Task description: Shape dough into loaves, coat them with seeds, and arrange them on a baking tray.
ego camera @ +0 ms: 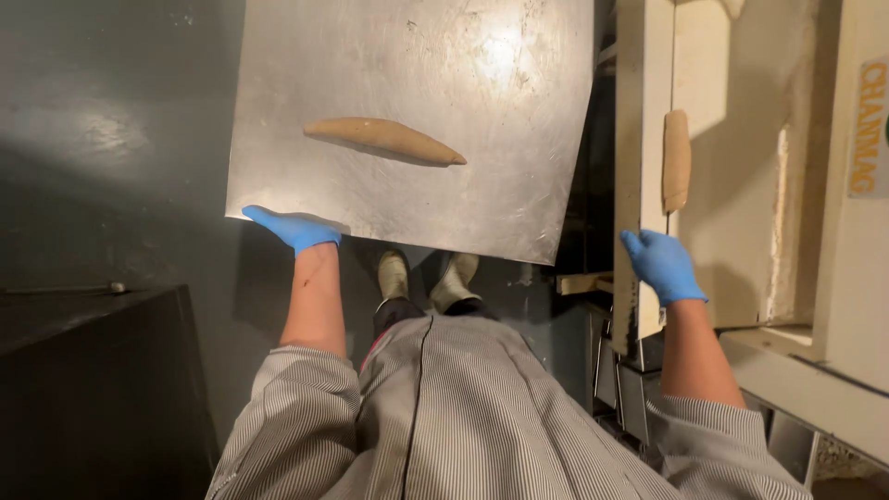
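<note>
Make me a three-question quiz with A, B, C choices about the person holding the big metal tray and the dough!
1. Where does the pointed dough piece lie?
A. on the metal tray
B. on the floor
C. in a bowl

2. What colour are the gloves?
A. red
B. blue
C. white

3. What is the left hand doing?
A. hanging free
B. holding the tray's corner
C. holding a spoon

Answers:
1 A, the dough rests on the tray's middle.
2 B, both the left hand and the right hand wear blue gloves.
3 B, its grip is on the tray's near corner, while the right hand is beside the second dough piece on the machine.
</note>
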